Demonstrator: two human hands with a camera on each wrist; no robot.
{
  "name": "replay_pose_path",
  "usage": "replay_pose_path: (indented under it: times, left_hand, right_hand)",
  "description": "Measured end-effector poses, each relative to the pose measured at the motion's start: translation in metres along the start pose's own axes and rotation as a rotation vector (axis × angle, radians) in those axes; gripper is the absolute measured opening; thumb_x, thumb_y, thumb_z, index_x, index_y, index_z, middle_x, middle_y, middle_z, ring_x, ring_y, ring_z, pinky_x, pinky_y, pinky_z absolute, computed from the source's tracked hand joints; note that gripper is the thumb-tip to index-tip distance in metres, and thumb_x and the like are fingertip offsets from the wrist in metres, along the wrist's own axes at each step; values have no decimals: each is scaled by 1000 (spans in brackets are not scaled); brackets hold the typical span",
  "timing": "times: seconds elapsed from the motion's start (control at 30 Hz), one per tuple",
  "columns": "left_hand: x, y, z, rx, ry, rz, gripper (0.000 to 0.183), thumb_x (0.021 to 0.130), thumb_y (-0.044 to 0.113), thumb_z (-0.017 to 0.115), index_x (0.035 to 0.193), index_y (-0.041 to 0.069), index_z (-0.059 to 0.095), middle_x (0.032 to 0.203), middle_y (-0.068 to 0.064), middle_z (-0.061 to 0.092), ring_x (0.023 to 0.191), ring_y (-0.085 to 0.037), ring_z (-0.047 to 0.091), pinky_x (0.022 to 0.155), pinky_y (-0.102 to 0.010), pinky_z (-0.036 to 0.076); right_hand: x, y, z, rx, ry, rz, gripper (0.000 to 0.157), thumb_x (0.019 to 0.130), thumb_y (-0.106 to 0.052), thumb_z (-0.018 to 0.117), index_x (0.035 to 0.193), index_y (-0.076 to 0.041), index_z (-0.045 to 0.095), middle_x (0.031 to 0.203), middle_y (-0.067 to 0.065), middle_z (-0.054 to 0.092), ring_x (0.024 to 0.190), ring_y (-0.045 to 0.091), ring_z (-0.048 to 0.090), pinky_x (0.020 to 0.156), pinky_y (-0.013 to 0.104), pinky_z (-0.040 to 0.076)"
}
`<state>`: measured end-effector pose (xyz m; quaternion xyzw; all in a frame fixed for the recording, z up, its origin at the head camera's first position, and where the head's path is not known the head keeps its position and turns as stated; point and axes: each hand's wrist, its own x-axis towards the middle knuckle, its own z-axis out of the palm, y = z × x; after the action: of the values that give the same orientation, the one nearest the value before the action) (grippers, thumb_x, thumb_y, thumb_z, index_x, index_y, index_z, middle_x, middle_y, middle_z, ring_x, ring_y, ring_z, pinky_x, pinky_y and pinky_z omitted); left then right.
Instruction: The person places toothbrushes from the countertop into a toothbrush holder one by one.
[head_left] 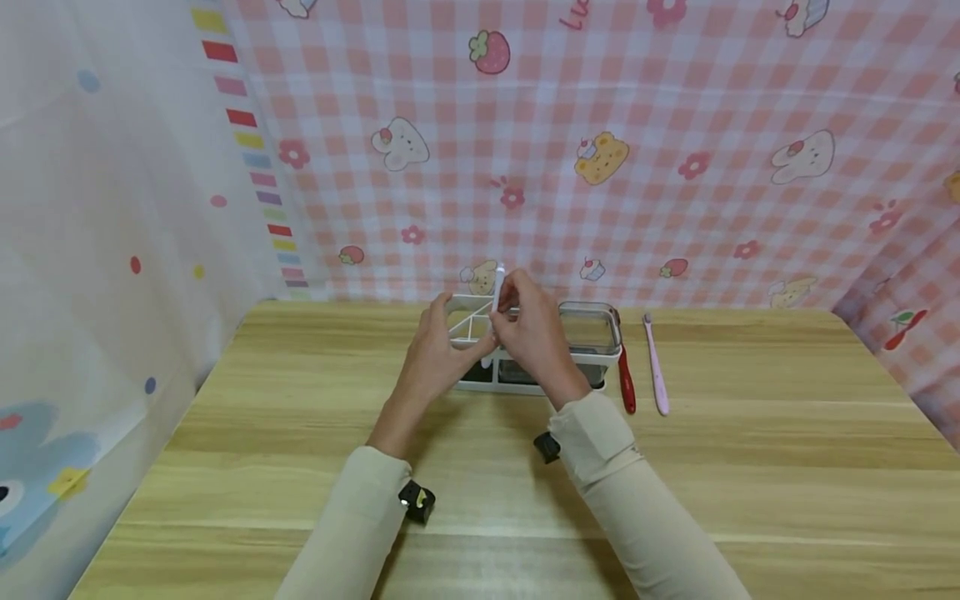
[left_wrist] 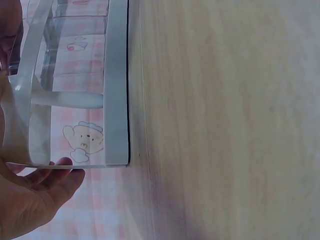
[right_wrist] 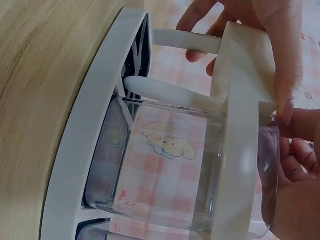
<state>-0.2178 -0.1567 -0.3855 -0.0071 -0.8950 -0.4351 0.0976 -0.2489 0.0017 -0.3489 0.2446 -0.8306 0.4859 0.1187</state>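
A white toothbrush holder (head_left: 551,390) with clear cups stands on the table. Its left end is gripped by my left hand (head_left: 437,346), fingers behind the upper frame and thumb across the front, as the right wrist view shows. My right hand (head_left: 531,321) pinches a white toothbrush (head_left: 498,287) that stands nearly upright. The toothbrush's handle (right_wrist: 165,92) passes down through the upper frame beside a clear cup (right_wrist: 160,165), its end close to the holder's base. In the left wrist view the handle (left_wrist: 75,99) shows inside the frame too.
A red toothbrush (head_left: 627,383) lies against the holder's right side, partly hidden. To its right lies a pink toothbrush (head_left: 656,367) on the wooden table (head_left: 750,467). A pink checked cloth (head_left: 450,100) hangs right behind the table, and a white cloth (head_left: 120,250) hangs at left.
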Motion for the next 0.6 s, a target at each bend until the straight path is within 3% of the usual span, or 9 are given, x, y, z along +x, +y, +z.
replay_pose_path:
  times: [0.37, 0.47, 0.6]
  left_hand:
    - [0, 0, -2, -23, -27, 8, 98, 86, 58, 73, 158, 12, 24, 148, -20, 40, 124, -38, 51, 97, -56, 47]
    - [-1, 0, -2, -29, -35, 6, 99, 86, 60, 73, 158, 14, 24, 149, -20, 39, 121, -37, 52, 95, -55, 48]
    - [-2, 0, -3, -40, -39, -3, 100, 85, 62, 73, 159, 17, 23, 151, -18, 37, 119, -35, 52, 95, -56, 48]
  right_hand:
    - [-2, -2, -6, 52, -27, 85, 24, 90, 4, 72, 106, -1, 55, 102, 13, 63, 97, 25, 64, 75, 34, 58]
    - [-3, -1, -8, 31, -28, 77, 23, 92, 1, 72, 110, 1, 58, 106, 14, 64, 98, 26, 64, 82, 35, 58]
    - [-6, 1, -11, -118, -35, 25, 36, 96, -9, 71, 128, 2, 60, 126, 16, 64, 116, 29, 61, 99, 41, 51]
